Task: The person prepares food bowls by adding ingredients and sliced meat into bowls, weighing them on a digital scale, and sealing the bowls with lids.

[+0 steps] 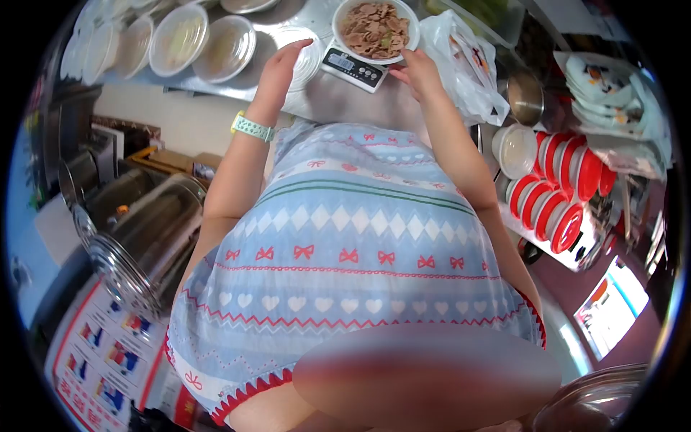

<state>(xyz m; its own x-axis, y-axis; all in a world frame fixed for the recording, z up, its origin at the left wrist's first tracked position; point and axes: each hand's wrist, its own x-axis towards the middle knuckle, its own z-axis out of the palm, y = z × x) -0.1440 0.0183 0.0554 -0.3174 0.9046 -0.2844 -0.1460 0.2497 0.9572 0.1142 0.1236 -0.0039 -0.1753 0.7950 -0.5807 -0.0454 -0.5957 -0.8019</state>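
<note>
A white bowl (376, 30) of sliced brown meat rests on a small digital scale (354, 69) at the top centre. My right hand (421, 74) is at the lower right of the bowl, its fingers apart, a fingertip at the rim. Over the steel counter left of the scale, my left hand (282, 70) is spread and holds nothing; it is beside a stack of clear round lids (306, 66). A pale strap is on my left wrist.
Lidded round containers (178, 41) line the counter's left. A white plastic bag (461, 68) lies right of the bowl, near a metal pot (525, 98). Red-and-white round containers (567, 227) stand farther right. Large steel pots (147, 230) are at the lower left.
</note>
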